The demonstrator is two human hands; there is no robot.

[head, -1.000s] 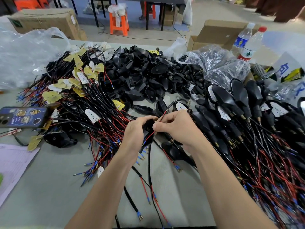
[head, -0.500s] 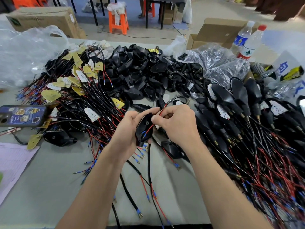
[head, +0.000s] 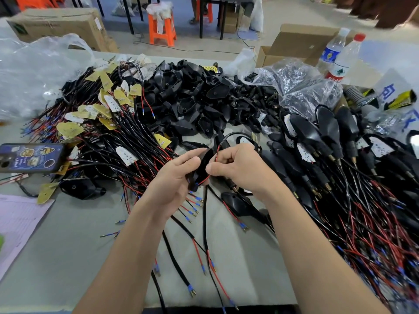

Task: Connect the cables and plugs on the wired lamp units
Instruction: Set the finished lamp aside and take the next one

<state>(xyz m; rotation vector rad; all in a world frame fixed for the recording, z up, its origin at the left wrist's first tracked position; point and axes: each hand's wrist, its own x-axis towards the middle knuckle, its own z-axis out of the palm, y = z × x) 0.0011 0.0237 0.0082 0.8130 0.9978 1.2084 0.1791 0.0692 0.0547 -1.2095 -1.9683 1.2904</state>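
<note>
Grey surface [head: 56, 245] crowded with wired parts: tagged cable bundles [head: 108, 132] at left; empty black housings [head: 192, 98] heaped behind; finished lamp units [head: 317, 141] at right. At centre, left hand [head: 174, 189] wrapped around one black lamp housing [head: 201, 168], fingers closed on it; right hand [head: 240, 166] pinching the red wire [head: 215, 155], thumb and forefinger together just beside the housing. Likely threading the lead through the shell; best done holding the housing steady, gripping the wire close to its entry, feeding straight and slow; avoid kinking the blue-sleeved terminal [head: 196, 184]; keep loose tails below clear of the neighbouring tangle.
</note>
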